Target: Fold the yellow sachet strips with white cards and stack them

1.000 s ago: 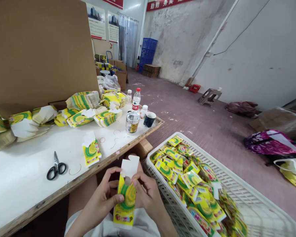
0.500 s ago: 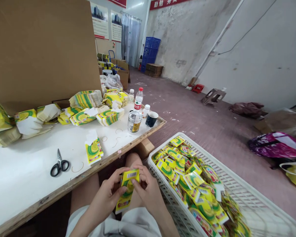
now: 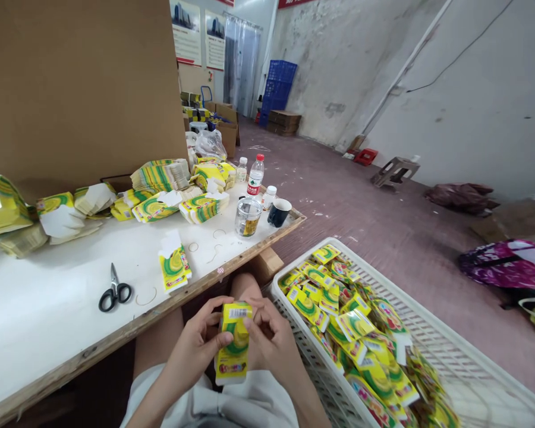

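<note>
Over my lap I hold a small yellow and green carton (image 3: 232,346) upright with both hands. My left hand (image 3: 197,346) grips its left side, thumb across the front. My right hand (image 3: 270,342) grips the right side, fingertips pressing the folded top flap with its barcode. To my right, a white plastic crate (image 3: 432,333) holds several finished yellow cartons (image 3: 352,333). A short stack of flat cartons (image 3: 175,267) lies on the white table (image 3: 49,321) near its front edge.
Black scissors (image 3: 115,292) and loose rubber bands lie on the table. Further back are piles of flat cartons (image 3: 160,190), a glass jar (image 3: 248,216), a dark cup (image 3: 280,211) and a water bottle (image 3: 255,175). A big cardboard sheet (image 3: 80,83) stands behind. Bags (image 3: 503,264) lie on the floor.
The carton's white top flap stood open a second ago; it is now folded down shut. My hands stay on the carton. The view has shifted slightly.
</note>
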Available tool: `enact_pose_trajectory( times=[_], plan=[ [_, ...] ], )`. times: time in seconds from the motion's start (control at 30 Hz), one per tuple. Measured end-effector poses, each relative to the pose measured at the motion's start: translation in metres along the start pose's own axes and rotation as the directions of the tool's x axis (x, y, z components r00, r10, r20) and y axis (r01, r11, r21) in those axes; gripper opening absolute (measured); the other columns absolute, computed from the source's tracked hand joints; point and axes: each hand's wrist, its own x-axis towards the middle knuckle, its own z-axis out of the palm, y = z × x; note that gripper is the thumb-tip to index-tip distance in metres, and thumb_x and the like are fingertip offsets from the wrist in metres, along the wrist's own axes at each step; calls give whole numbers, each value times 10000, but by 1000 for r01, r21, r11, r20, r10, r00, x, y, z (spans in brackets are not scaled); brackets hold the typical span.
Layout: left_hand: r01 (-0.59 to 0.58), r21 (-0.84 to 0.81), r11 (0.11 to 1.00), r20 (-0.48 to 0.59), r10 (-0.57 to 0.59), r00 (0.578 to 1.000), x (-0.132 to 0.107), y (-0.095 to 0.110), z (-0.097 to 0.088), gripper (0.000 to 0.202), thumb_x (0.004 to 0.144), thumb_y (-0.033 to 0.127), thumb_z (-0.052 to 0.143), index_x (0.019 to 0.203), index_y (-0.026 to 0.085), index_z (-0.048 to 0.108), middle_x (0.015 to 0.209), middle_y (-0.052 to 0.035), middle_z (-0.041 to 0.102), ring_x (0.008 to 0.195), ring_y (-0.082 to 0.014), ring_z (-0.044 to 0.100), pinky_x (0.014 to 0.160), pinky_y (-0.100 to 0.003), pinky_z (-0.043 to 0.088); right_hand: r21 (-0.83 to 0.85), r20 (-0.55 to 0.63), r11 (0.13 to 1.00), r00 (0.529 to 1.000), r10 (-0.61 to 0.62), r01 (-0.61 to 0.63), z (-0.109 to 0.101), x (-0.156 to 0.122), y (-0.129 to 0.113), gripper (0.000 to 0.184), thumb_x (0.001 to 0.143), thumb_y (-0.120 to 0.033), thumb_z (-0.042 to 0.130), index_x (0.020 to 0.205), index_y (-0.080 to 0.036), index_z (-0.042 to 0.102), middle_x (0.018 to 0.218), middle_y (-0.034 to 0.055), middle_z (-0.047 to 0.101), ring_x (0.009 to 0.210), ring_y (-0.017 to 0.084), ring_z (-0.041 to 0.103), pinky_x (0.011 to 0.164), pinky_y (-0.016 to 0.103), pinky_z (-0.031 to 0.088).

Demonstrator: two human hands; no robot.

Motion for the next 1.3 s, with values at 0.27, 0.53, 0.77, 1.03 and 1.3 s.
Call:
enact_pose_trajectory(
  times=[0.27, 0.53, 0.77, 1.03, 1.3],
  plan=[
    [-89, 542, 836, -291, 286, 913, 24, -5, -22, 437, 873, 385, 576, 1276, 222, 528, 1220, -120, 689, 1124, -263, 663, 958, -382, 521, 332, -563, 943, 810, 166, 37, -20, 2, 10, 336, 797, -376, 737, 1033, -235, 543, 757, -32, 683, 619, 156, 659, 573, 266, 528],
    [403, 677, 616, -703, 379, 602, 52, -3, -126, 738, 736, 376, 668, 1345, 17, 454, 981, -199, 693, 1078, -439, 617, 912, -563, 454, 629, -634, 774, 626, 454, 76, -40, -4, 36, 455, 642, -308, 849, 1013, -229, 597, 801, -38, 709, 658, 130, 670, 623, 254, 546],
    [371, 677, 635, -696, 391, 602, 35, 6, -128, 304, 810, 347, 554, 1018, 145, 647, 741, -60, 662, 710, -273, 630, 663, -343, 458, 476, -558, 879, 763, 325, -26, -2, -2, 31, 336, 743, -414, 779, 980, -223, 636, 717, -31, 678, 571, 128, 587, 567, 251, 509],
    [-134, 695, 707, -203, 371, 906, 1, 15, -16, 155, 854, 269, 602, 820, 221, 746, 710, -39, 664, 665, -199, 613, 616, -260, 472, -177, -230, 954, 933, -279, 241, 34, -10, -8, 523, 906, -247, 616, 1412, -238, 486, 1427, 128, 538, 1282, 300, 515, 1013, 457, 454],
    [-103, 246, 964, 30, 98, 995, -8, 4, 7, 291, 873, 425, 642, 1006, 191, 753, 872, -92, 710, 847, -238, 637, 809, -326, 494, 14, -300, 992, 947, -118, 128, 30, -17, 3, 279, 950, -304, 578, 1212, -236, 512, 949, 46, 612, 806, 179, 617, 730, 291, 539]
  ],
)
